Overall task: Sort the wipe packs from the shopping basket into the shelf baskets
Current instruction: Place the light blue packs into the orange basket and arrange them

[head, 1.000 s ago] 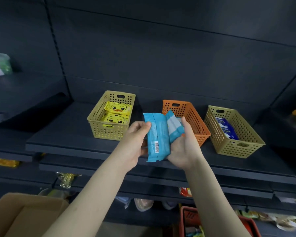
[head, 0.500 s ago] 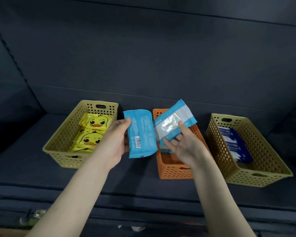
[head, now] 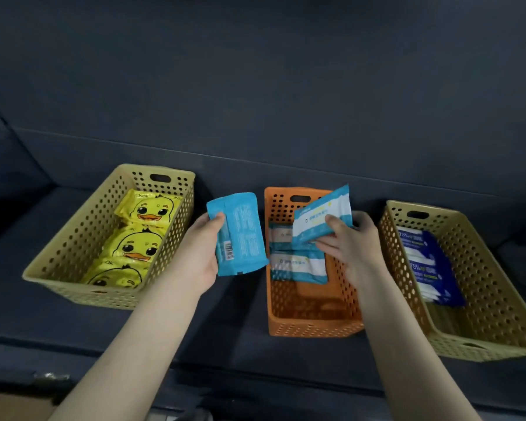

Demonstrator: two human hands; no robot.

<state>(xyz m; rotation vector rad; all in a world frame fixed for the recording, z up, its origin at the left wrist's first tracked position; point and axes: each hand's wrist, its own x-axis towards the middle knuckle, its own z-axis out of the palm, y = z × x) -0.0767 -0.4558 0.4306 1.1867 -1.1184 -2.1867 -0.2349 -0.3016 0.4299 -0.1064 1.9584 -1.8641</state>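
The right hand (head: 349, 238) pinches a light-blue wipe pack (head: 322, 220), thumb on its printed face and fingers beneath; the pack hangs tilted over the far half of the orange basket (head: 313, 326), its long axis slanting up to the right, its lower left end dipping toward the two matching packs (head: 298, 265) that lie flat inside, one behind the other; the way in looks to be straight down, with nothing between pack and basket (the near half of the floor is bare, so there is room). The left hand (head: 201, 253) grips a second blue pack (head: 240, 232), barcode side up, long axis running near to far, held above the shelf (head: 225, 329) just left of the orange basket's left wall; a short shift rightward would likely serve, though both hands would crowd one opening if they went together. To the left a yellow basket (head: 73, 287) holds duck-printed packs (head: 140, 241); to the right another yellow basket (head: 483, 338) holds dark-blue packs (head: 428, 262); neither bars the way.
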